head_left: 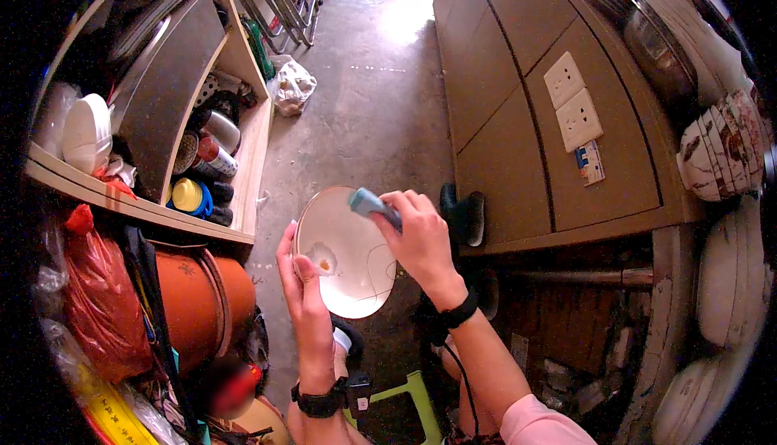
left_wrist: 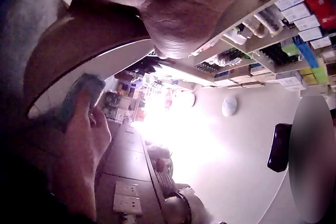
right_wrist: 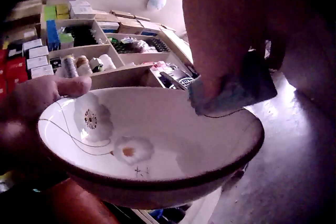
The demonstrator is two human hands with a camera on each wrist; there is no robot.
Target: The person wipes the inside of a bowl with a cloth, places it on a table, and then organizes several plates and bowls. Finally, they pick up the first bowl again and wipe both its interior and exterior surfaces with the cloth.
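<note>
A white bowl with a dark rim and grey flowers inside is tilted up in front of me. My left hand grips its left side, thumb over the rim and fingers along the outside. A blue-grey sponge is pinched between the thumb and fingers of my right hand, over the bowl's far right part. In the right wrist view, the sponge overlaps the far rim. The left wrist view shows it against the bowl's inner wall. Both wrists wear black straps.
Shelves with jars stand at left, above a red bag and an orange drum. A brown cabinet lines the right, with stacked bowls on it. A green stool stands below, and a plastic bag lies ahead.
</note>
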